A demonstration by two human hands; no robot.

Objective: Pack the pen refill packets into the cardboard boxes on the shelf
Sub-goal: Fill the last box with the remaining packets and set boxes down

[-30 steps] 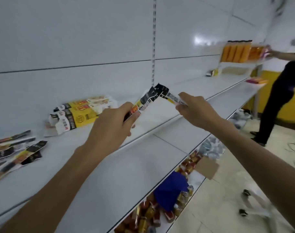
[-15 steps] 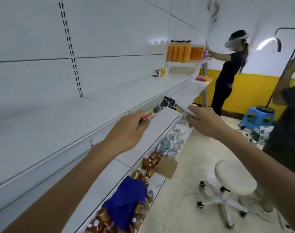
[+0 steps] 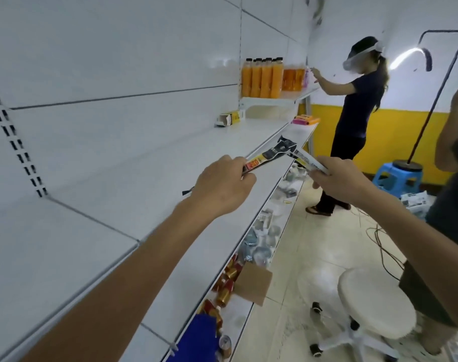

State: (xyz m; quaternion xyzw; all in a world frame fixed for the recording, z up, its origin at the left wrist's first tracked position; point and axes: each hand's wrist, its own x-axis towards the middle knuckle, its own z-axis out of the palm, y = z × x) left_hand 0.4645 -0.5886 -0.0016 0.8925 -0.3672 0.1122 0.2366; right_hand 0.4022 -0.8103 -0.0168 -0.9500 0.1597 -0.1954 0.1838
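Grip: left hand (image 3: 222, 186) pinches a packet (image 3: 269, 156) by its red-and-yellow end; right hand (image 3: 335, 178) pinches a second packet (image 3: 310, 162) by its white end.
Packets: both held in the air over the front edge of the shelf (image 3: 144, 178), their black ends touching in a peak.
Box (image 3: 229, 118): small, open at one end, lying far along the shelf by the back wall, well apart from the hands.
Bottles (image 3: 262, 78): orange row on a higher ledge beyond the box.
Lower shelf: cans (image 3: 226, 283), cardboard piece (image 3: 252, 283), blue cloth (image 3: 201, 338).
Floor: white stool (image 3: 374, 301) under the right arm; a person (image 3: 358, 100) in dark clothes reaches toward the bottles.
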